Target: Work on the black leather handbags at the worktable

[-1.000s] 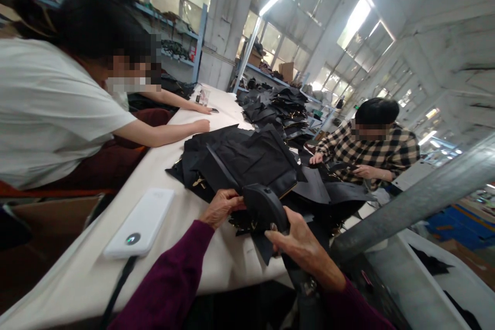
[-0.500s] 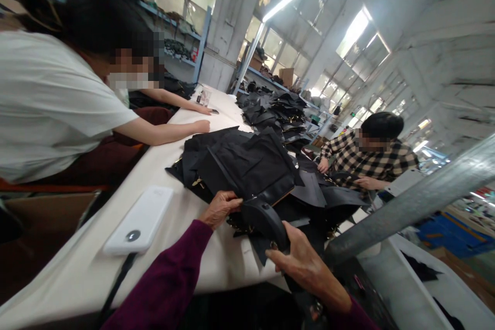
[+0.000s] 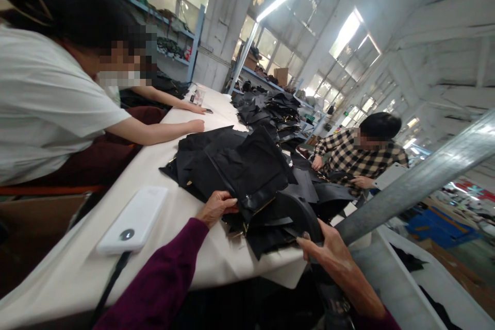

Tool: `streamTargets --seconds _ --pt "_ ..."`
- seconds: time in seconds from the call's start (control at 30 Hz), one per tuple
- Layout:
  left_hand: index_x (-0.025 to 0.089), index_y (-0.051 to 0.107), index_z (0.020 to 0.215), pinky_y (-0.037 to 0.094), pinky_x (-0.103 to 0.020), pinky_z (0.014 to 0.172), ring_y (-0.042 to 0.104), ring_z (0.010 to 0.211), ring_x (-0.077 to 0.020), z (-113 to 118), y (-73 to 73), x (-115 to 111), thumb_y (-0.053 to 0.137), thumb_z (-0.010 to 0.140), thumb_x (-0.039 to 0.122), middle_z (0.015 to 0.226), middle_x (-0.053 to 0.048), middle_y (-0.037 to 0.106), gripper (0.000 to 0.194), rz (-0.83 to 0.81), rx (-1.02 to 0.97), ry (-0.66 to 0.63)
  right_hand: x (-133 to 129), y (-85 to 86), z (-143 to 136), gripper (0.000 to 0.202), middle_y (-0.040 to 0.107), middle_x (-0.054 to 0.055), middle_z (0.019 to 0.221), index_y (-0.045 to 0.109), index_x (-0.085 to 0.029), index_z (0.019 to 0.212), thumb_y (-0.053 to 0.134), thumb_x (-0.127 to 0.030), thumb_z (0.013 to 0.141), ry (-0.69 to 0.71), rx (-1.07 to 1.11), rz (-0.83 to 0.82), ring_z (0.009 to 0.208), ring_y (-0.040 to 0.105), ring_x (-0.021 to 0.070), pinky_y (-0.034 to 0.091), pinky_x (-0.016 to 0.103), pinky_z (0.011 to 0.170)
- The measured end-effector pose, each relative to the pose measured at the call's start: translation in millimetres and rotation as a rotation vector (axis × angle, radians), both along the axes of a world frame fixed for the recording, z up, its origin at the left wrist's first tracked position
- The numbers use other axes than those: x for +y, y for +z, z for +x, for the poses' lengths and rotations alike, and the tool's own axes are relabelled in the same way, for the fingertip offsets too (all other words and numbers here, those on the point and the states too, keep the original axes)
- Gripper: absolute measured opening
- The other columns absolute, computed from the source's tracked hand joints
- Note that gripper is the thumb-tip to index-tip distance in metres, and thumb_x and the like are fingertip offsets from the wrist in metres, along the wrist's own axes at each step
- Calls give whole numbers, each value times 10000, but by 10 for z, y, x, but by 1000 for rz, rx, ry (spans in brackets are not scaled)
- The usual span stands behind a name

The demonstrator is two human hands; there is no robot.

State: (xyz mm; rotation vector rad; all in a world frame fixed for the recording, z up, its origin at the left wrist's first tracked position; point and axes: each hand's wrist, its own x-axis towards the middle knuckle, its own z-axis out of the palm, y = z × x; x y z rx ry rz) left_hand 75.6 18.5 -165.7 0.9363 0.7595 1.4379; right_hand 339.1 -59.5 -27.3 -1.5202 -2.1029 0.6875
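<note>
Gripped stiff-looking strap (image 3: pixel 307 214) in right hand (image 3: pixel 335 248), pinched limp black pouch (image 3: pixel 247 167), perhaps joined to it, in left hand (image 3: pixel 216 209). Looked light, best held by strap and edge.

The pieces (image 3: pixel 247 165) are coloured black and flecked with gold, the tabletop (image 3: pixel 181 252) cream, the left sleeve (image 3: pixel 164 273) purple, the device (image 3: pixel 145 214) white; the co-worker's shirt (image 3: pixel 375 162) is checked in black and beige.

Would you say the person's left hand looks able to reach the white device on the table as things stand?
Probably yes: nothing visible stands between the left hand and the white device, though the hand seems to pinch the black piece's edge.
</note>
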Motion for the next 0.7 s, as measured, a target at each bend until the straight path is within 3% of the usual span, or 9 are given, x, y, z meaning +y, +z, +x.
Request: streamTargets --seconds 0.23,0.37,0.47,0.57,0.63,0.7 --pt "70 609 792 516 -284 691 603 711 -176 17 -102 29 770 587 366 800 -105 635 393 12 25 -4 -162 -178 162 157 533 -17 635 483 -132 783 534 -279 758 29 -34 -64 576 531 107 409 211 550" --pt "89 572 759 511 -309 704 608 713 -194 66 -54 25 685 682 435 756 -102 622 372 27 114 7 -218 -222 220 140 529 -24 644 491 -135 815 528 -261 768 49 20 -92 566 529 98 399 195 522" --pt "111 576 780 503 -340 721 593 741 -208 148 -20 -102 511 810 441 779 -96 597 337 187 501 184 -254 -257 310 157 527 -27 653 484 -137 844 528 -273 778 60 57 -107 543 527 95 401 195 505" --pt "110 590 1005 450 -389 894 526 995 -252 241 -78 -326 491 834 327 1062 -138 535 293 439 1051 416 -308 -302 424 155 521 -29 653 485 -139 846 531 -271 779 43 44 -112 546 529 94 408 197 516" --pt "111 506 1204 358 -446 1014 382 1186 -308 294 -148 -463 570 792 287 1270 -166 408 453 517 1337 480 -350 -330 489 139 517 -29 652 489 -140 833 530 -260 777 35 28 -100 553 522 90 406 195 523" --pt "103 412 1308 308 -482 1049 292 1246 -345 333 -202 -544 624 750 244 1346 -187 324 614 509 1545 521 -392 -349 535 122 514 -30 654 492 -141 829 524 -245 774 42 28 -77 559 515 86 402 191 526"
